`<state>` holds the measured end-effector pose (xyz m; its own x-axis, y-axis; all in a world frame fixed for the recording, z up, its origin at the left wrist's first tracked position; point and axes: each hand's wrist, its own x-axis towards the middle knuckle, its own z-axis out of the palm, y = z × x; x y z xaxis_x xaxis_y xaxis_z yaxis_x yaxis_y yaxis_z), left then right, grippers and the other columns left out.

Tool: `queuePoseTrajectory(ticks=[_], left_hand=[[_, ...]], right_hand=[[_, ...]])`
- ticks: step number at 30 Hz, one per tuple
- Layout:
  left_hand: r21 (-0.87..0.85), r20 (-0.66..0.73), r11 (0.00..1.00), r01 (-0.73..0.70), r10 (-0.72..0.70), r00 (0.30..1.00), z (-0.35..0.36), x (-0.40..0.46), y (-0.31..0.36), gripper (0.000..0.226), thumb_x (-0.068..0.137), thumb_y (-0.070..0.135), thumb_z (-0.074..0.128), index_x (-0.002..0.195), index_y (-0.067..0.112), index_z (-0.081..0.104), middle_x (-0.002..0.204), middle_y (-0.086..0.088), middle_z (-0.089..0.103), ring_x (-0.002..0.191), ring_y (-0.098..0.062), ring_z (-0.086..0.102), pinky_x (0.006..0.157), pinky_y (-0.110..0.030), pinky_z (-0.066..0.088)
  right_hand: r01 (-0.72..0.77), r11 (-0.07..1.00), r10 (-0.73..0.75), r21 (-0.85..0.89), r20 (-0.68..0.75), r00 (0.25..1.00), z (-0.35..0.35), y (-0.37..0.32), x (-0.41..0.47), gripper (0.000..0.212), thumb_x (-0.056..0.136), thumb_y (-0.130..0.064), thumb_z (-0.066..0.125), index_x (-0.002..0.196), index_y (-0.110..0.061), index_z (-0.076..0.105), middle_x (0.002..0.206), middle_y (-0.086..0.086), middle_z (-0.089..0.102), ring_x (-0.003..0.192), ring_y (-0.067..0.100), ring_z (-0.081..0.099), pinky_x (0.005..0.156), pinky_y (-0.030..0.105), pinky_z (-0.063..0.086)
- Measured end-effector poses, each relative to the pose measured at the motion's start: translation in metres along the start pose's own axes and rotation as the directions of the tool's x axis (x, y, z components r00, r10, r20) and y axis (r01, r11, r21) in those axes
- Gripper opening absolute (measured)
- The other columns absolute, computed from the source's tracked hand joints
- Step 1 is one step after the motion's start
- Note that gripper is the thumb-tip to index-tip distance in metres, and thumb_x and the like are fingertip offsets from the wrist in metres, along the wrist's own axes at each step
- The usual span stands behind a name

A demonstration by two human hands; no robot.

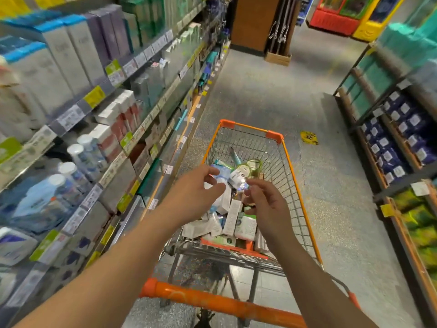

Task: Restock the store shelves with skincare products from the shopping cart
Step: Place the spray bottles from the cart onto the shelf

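Cart handle nearest. Both hands over cart: right hand pinches small white tube, left hand fingers apart beside it. Risk: light fingertip pinch, tube slips back into pile before reaching left shelves.

Lit evenly and brightly from overhead. Heavy motion blur on shelves left of cart; sharper at cart. Wide-angle bending at edges. Faint glare on floor beyond cart.
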<state>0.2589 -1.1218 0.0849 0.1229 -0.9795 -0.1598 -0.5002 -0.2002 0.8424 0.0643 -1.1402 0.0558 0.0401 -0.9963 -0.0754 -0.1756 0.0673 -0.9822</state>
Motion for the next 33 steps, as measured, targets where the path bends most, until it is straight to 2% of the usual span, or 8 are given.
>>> queuePoseTrajectory(ticks=[4, 9, 14, 17, 19, 24, 27, 33], left_hand=[[0.024, 0.016, 0.996, 0.089, -0.089, 0.996, 0.022, 0.033, 0.002, 0.036, 0.098, 0.043, 0.062, 0.132, 0.036, 0.054, 0.107, 0.020, 0.059, 0.086, -0.009, 0.065, 0.077, -0.032, 0.054], [0.061, 0.029, 0.981, 0.183, -0.185, 0.982, 0.051, 0.067, -0.012, 0.038, 0.099, 0.041, 0.062, 0.134, 0.033, 0.052, 0.102, 0.020, 0.060, 0.083, -0.006, 0.064, 0.067, -0.027, 0.049], [0.119, 0.082, 0.962, 0.246, -0.257, 0.963, 0.070, 0.094, -0.027, 0.041, 0.099, 0.044, 0.060, 0.137, 0.032, 0.052, 0.101, 0.022, 0.060, 0.082, -0.001, 0.061, 0.067, -0.027, 0.045], [0.114, 0.102, 0.951, 0.289, -0.300, 0.948, 0.082, 0.115, -0.040, 0.039, 0.098, 0.045, 0.061, 0.134, 0.033, 0.053, 0.101, 0.020, 0.061, 0.077, -0.007, 0.064, 0.065, -0.031, 0.045], [0.110, 0.114, 0.940, 0.324, -0.335, 0.935, 0.091, 0.127, -0.052, 0.036, 0.097, 0.045, 0.062, 0.131, 0.035, 0.054, 0.100, 0.020, 0.062, 0.075, -0.008, 0.066, 0.064, -0.030, 0.045], [0.034, 0.116, 0.904, 0.427, -0.428, 0.896, 0.107, 0.150, -0.083, 0.033, 0.096, 0.042, 0.065, 0.128, 0.033, 0.058, 0.099, 0.011, 0.067, 0.085, -0.012, 0.069, 0.076, -0.035, 0.055], [-0.007, 0.095, 0.871, 0.492, -0.489, 0.867, 0.116, 0.161, -0.102, 0.031, 0.095, 0.042, 0.066, 0.124, 0.034, 0.061, 0.101, 0.007, 0.068, 0.089, -0.016, 0.071, 0.090, -0.044, 0.058], [-0.004, 0.100, 0.843, 0.538, -0.535, 0.839, 0.135, 0.180, -0.123, 0.028, 0.096, 0.038, 0.065, 0.123, 0.030, 0.062, 0.101, 0.001, 0.068, 0.080, -0.014, 0.067, 0.079, -0.036, 0.054]], right_hand=[[-0.086, 0.996, 0.085, 0.037, 0.021, 0.996, -0.012, 0.020, 0.037, 0.027, 0.105, -0.025, 0.057, 0.099, -0.045, 0.075, 0.097, -0.002, 0.074, 0.090, 0.020, 0.069, 0.072, 0.039, 0.059], [-0.195, 0.980, 0.192, 0.043, 0.067, 0.979, -0.016, 0.059, 0.076, 0.019, 0.105, -0.026, 0.057, 0.106, -0.033, 0.074, 0.105, 0.006, 0.072, 0.087, 0.017, 0.069, 0.068, 0.039, 0.058], [-0.297, 0.953, 0.292, 0.055, 0.082, 0.953, -0.011, 0.092, 0.102, 0.017, 0.105, -0.030, 0.057, 0.106, -0.031, 0.074, 0.096, 0.000, 0.070, 0.081, 0.015, 0.069, 0.067, 0.038, 0.057], [-0.365, 0.930, 0.360, 0.039, 0.097, 0.928, -0.005, 0.112, 0.118, 0.018, 0.104, -0.037, 0.058, 0.108, -0.029, 0.074, 0.095, -0.003, 0.070, 0.080, 0.011, 0.070, 0.066, 0.036, 0.058], [-0.409, 0.912, 0.406, 0.032, 0.086, 0.910, 0.000, 0.128, 0.130, 0.018, 0.102, -0.040, 0.060, 0.107, -0.030, 0.075, 0.093, -0.006, 0.071, 0.079, 0.009, 0.070, 0.072, 0.040, 0.059], [-0.482, 0.876, 0.479, 0.022, 0.086, 0.874, 0.019, 0.180, 0.163, 0.019, 0.102, -0.040, 0.058, 0.111, -0.028, 0.069, 0.094, 0.003, 0.071, 0.081, 0.023, 0.071, 0.070, 0.042, 0.058], [-0.579, 0.813, 0.575, 0.067, 0.066, 0.815, 0.035, 0.221, 0.181, 0.014, 0.101, -0.040, 0.057, 0.112, -0.031, 0.062, 0.098, 0.006, 0.070, 0.078, 0.022, 0.067, 0.067, 0.040, 0.055], [-0.740, 0.669, 0.737, 0.078, 0.064, 0.673, 0.076, 0.302, 0.200, 0.044, 0.094, -0.042, 0.062, 0.133, -0.024, 0.052, 0.107, 0.011, 0.070, 0.082, 0.024, 0.065, 0.070, 0.040, 0.054]])
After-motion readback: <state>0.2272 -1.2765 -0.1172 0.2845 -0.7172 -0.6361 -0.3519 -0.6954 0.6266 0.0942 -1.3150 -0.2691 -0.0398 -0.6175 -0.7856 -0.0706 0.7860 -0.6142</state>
